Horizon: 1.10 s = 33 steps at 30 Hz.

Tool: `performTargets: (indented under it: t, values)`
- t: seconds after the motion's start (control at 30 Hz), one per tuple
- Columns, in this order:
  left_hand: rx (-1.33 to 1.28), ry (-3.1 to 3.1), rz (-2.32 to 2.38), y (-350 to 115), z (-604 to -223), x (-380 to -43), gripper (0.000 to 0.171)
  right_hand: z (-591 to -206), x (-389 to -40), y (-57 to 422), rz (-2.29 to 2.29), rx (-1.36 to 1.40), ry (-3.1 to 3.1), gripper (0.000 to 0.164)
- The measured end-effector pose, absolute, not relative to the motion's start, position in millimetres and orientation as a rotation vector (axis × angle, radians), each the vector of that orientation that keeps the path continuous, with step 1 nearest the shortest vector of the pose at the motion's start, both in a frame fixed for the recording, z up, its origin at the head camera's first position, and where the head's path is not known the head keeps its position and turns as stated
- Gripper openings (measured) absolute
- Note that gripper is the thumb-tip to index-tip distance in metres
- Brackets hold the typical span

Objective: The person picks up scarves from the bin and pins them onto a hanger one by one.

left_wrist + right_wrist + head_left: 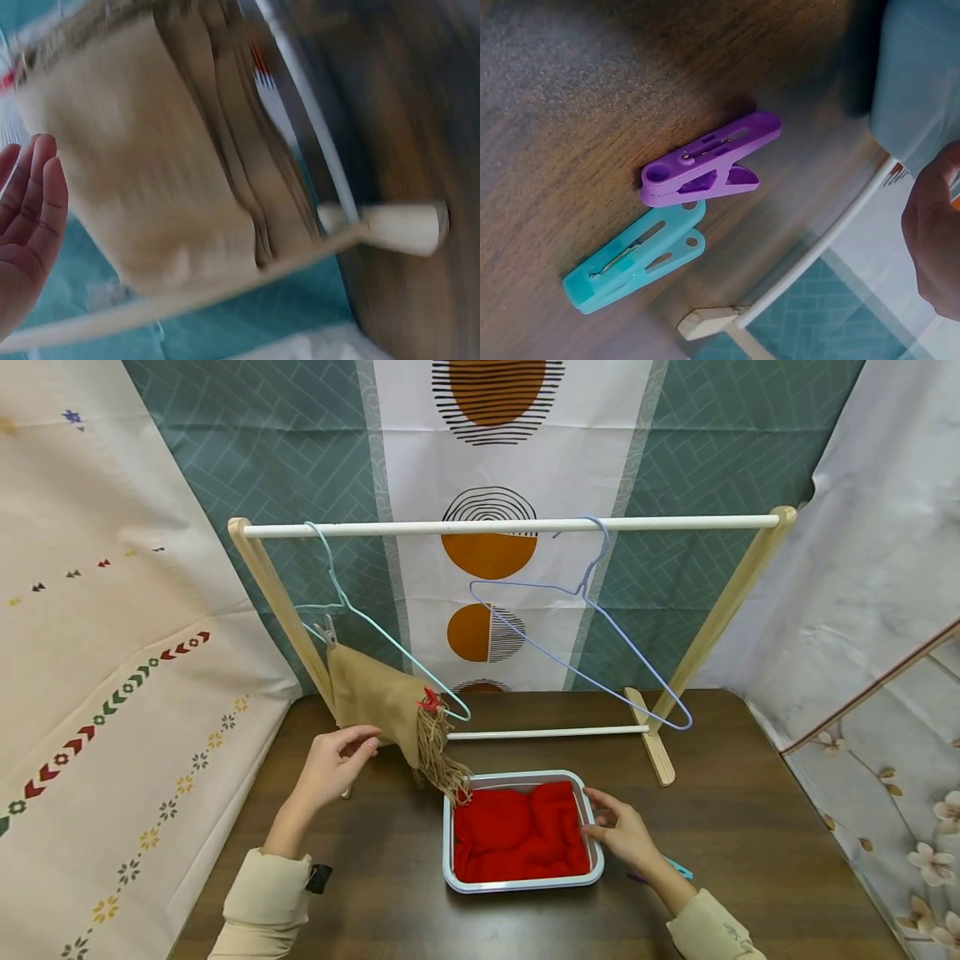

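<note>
A tan fringed scarf [375, 689] hangs folded from a mint hanger [397, 643], with a grey clothespin [330, 631] at its upper left corner and a small red clip [430, 700] near the fringe. My left hand [341, 764] is just below and in front of the scarf, holding nothing; its fingers [46, 202] look extended in the left wrist view. At the right rim of a plastic basket [525, 886], my right hand [622, 831] rests its thumb and forefinger at the edge. Folded red cloth [517, 831] lies inside. Fringe ends overlap the basket's left corner.
A lavender hanger [622, 635] hangs on the right half of the wooden rack's white rod [480, 527]. Purple [709, 159] and turquoise clothespins [637, 255] lie on the table [390, 902] beneath the right forearm. Curtains surround the table's back and sides.
</note>
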State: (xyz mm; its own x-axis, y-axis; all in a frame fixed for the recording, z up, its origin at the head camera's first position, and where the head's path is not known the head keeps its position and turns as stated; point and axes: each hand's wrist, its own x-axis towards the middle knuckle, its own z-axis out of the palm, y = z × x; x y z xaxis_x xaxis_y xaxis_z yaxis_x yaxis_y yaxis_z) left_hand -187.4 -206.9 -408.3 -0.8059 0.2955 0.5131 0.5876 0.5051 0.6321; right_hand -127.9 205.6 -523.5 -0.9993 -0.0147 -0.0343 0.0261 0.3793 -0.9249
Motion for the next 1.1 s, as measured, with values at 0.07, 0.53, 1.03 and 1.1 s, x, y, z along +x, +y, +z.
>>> performTargets:
  t: [0.07, 0.53, 1.03, 1.1]
  values:
    - [-0.808, -2.382, -1.21, -191, -405, -180, 0.016, -524, -127, 206, -1.718, 0.015, 2.588, 0.055]
    - [-1.139, -2.44, -1.438, -109, -428, -166, 0.027, -498, -118, 195, -1.721, 0.028, 2.562, 0.052]
    - [-1.343, -2.883, -1.209, -70, -495, -193, 0.06, -525, -126, 204, -1.71, 0.036, 2.586, 0.055]
    - [-1.347, -2.932, -1.152, -68, -498, -194, 0.061, -525, -127, 203, -1.728, 0.03, 2.582, 0.055]
